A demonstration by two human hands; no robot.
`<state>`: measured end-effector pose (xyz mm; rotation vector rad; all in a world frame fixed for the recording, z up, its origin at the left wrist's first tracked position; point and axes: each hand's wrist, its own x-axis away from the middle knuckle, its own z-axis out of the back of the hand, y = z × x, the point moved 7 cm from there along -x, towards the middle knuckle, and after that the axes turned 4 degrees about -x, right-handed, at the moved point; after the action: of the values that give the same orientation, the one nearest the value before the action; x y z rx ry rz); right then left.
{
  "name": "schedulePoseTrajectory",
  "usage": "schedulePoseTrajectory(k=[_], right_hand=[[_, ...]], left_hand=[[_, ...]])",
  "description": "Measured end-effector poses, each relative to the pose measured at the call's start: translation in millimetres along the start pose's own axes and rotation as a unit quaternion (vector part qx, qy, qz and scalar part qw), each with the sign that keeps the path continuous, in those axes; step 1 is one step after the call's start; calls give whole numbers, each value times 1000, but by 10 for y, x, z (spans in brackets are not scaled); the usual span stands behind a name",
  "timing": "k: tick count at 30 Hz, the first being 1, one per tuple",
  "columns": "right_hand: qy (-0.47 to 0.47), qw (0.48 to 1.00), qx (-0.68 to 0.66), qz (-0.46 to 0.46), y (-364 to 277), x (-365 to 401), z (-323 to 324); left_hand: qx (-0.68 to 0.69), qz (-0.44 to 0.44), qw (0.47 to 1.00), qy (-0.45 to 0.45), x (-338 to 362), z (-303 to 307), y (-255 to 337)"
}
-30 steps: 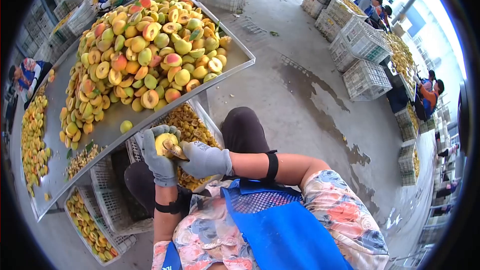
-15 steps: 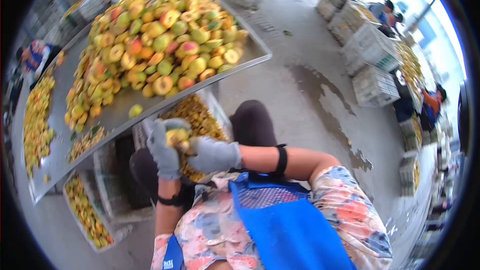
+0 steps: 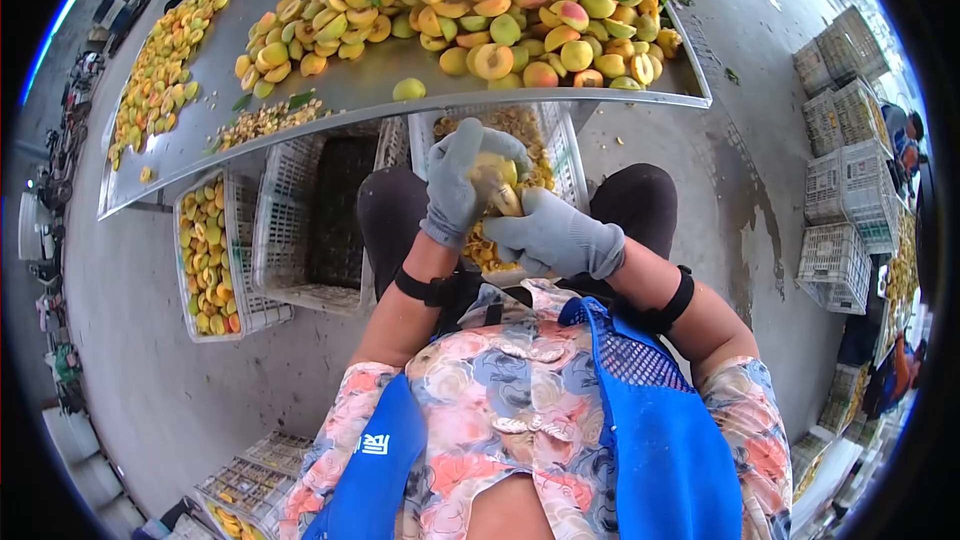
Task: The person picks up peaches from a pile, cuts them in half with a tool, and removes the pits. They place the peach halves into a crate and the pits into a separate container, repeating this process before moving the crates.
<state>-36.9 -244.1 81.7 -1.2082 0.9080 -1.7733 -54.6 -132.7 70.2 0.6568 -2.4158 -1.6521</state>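
Observation:
My left hand [image 3: 460,185], in a grey glove, is closed round a yellow peach [image 3: 503,168] above a crate between my knees. My right hand [image 3: 560,235], also gloved in grey, is closed against the fruit from the right. Its fingers are wrapped round a short tan, handle-like piece [image 3: 507,202] that meets the peach; its kind is blurred. Under both hands the white plastic crate [image 3: 568,155] holds yellow-brown fruit scraps. Ahead, a metal table [image 3: 400,120] bears a heap of whole and halved peaches [image 3: 490,10], and one green-yellow peach [image 3: 408,89] lies near its front edge.
Pits and scraps [image 3: 270,123] lie at the table's front left, with more peach halves [image 3: 170,70] beyond. A crate of peach halves [image 3: 210,260] and a dark-bottomed crate [image 3: 300,285] stand at my left. Stacked crates [image 3: 840,190] and other people [image 3: 905,140] are at right.
The view has swung, so the table now lies straight ahead and my hands appear nearer the middle. Both hands stay together at the peach over the crate.

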Motion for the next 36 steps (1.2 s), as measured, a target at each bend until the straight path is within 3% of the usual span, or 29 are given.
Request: schedulePoseTrajectory(k=[1,2,3,4,5,6,7,8,9,10,11,13,14,17,20,22,24,25,26,28,29,30,32,33,35,36], right_hand=[[23,999,-28,-12,-109,50,28],[23,989,130,62,29,-40,-44],[51,938,314,135,165,-105,-123],[101,860,460,196,310,-147,-204],[138,932,308,134,412,-169,-80],[163,973,151,61,520,-219,-24],[139,989,-36,21,416,-200,-71],[106,970,-218,-30,268,-145,-122],[6,978,-203,-48,227,-131,-140],[-63,993,-60,75,58,-118,-130],[-96,970,67,212,-102,-56,-112],[-47,988,5,150,-145,-128,-96],[-38,985,-144,-91,35,-106,-142],[-61,967,-217,-122,28,-101,-169],[-136,861,-455,-183,314,-140,-227],[-173,842,-474,-193,262,-142,-295],[-205,815,-500,-210,381,-170,-257],[-184,832,-479,-211,397,-153,-217],[-167,847,-456,-214,389,-188,-212],[-226,799,-529,-176,326,-207,-237],[-235,813,-511,-149,427,-254,-230],[-241,819,-499,-152,446,-259,-242],[-278,826,-471,-138,248,-193,-238],[-266,839,-454,-136,192,-158,-177],[-245,864,-420,-129,110,-166,-66],[-206,908,-337,-136,192,-212,-17]], left_hand=[[-59,-17,998,-8,3,-10,40],[-119,-35,992,-10,5,-5,70],[-45,6,999,-14,-49,63,-109],[-65,-16,998,-1,-60,66,-137],[-119,-8,993,5,-73,118,-192],[-50,18,998,34,-36,75,-96],[-59,35,996,54,-8,113,-118],[-33,13,996,84,-18,146,-172],[-1,15,995,98,-15,176,-209],[-5,-7,996,87,-24,178,-183],[6,-3,997,71,-32,158,-134],[40,10,998,38,-22,108,-18],[59,17,998,19,-19,96,34],[133,36,990,5,-17,106,18],[188,40,981,36,4,166,12],[193,41,978,65,-23,151,-4],[98,-33,994,42,-11,180,66],[78,-14,995,66,-27,222,-88],[127,25,990,46,-45,216,-213],[175,20,984,40,-54,265,-288],[199,18,979,36,-54,282,-321],[313,86,945,39,-61,259,-367],[230,48,967,101,-87,387,-255],[280,116,942,146,-87,481,-219],[70,20,980,183,-74,853,90],[-99,3,967,234,-11,1068,341]])
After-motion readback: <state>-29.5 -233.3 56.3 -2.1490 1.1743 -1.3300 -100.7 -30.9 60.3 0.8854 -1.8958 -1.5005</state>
